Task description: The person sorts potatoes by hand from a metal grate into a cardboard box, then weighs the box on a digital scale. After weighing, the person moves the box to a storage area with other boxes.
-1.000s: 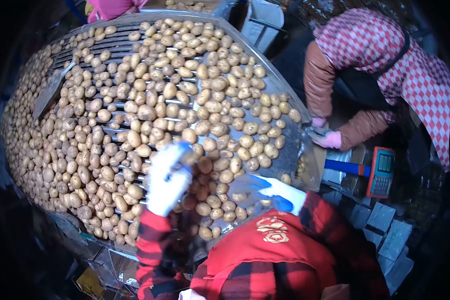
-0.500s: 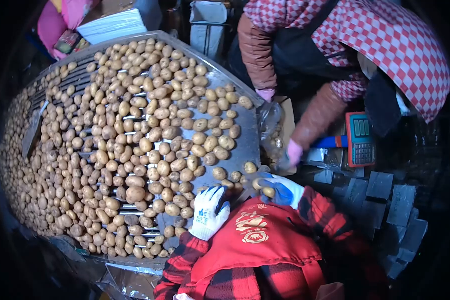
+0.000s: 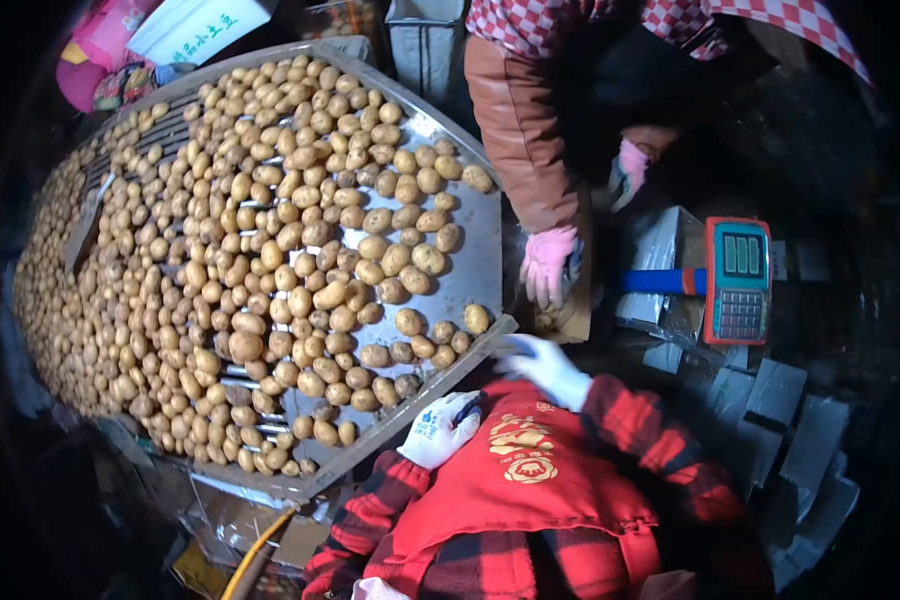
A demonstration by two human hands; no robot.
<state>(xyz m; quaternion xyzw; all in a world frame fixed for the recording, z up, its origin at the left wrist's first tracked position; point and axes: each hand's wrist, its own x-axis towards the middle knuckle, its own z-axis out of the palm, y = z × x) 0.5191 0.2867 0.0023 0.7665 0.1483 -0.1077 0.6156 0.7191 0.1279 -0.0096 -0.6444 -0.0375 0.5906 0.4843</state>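
Observation:
My left hand (image 3: 442, 429), in a white glove with blue print, is at the near rim of the sorting table, in front of the red apron (image 3: 545, 465). Its fingers curl inward, and whatever they may hold is hidden. My right hand (image 3: 548, 370), also gloved, is beside the table's near right corner, palm side down and smeared by motion. No potato shows in it. Close to both hands, several potatoes (image 3: 410, 322) lie on the bare metal end of the slatted sorting table (image 3: 470, 270).
Across from me, a co-worker's pink-gloved hand (image 3: 550, 268) reaches into a cardboard box (image 3: 575, 320); the other gloved hand (image 3: 630, 170) is farther right. A scale display (image 3: 738, 280) stands at right above stacked grey boxes (image 3: 810, 440). A white carton (image 3: 200, 28) is behind the table.
My left hand has drawn back from the potatoes to the rim, its fingers now curled. Potatoes seen by my right hand no longer show there. The co-worker's hands have moved apart. The view has shifted.

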